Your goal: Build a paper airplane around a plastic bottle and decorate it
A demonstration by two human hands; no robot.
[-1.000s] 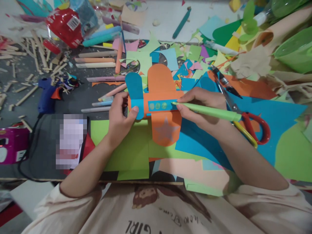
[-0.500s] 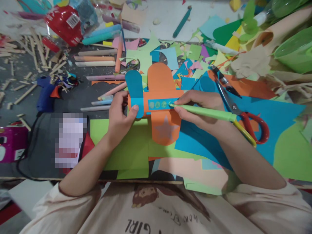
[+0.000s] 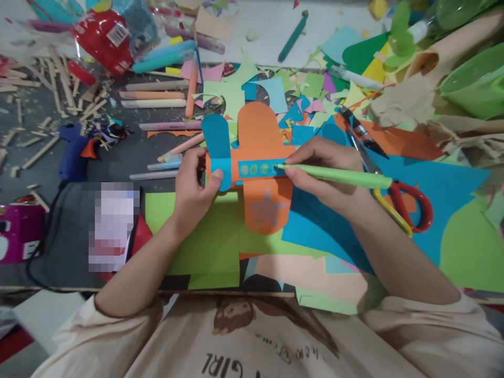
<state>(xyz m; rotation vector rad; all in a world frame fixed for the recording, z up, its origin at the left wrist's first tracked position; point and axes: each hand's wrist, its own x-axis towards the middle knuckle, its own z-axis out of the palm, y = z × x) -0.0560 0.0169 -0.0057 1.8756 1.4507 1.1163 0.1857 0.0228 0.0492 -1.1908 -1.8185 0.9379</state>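
An orange and blue paper airplane model [image 3: 260, 126] lies before me, with a blue propeller-like piece [image 3: 216, 137] at its left end and a grey star [image 3: 268, 207] on the near wing. My left hand [image 3: 199, 181] grips that left end, thumb pressed on the blue piece. In my right hand [image 3: 326, 170] is a light green marker [image 3: 350, 178], held in a writing grip. Its tip touches the blue strip [image 3: 258, 169] along the body, where several light green round spots stand in a row.
Scissors [image 3: 421, 207] and a dark pen [image 3: 364, 131] lie right on blue paper [image 3: 331, 231]. Green paper [image 3: 205, 236] sits under the model. At left are a glue gun [image 3: 73, 152], a phone [image 3: 114, 226] and wooden sticks [image 3: 59, 79]. Paper scraps and several markers [image 3: 153, 95] spread behind.
The marker has shifted slightly right along the blue strip and tilted lower at its back end. Another light green spot now shows at the row's right end. My left hand stays put.
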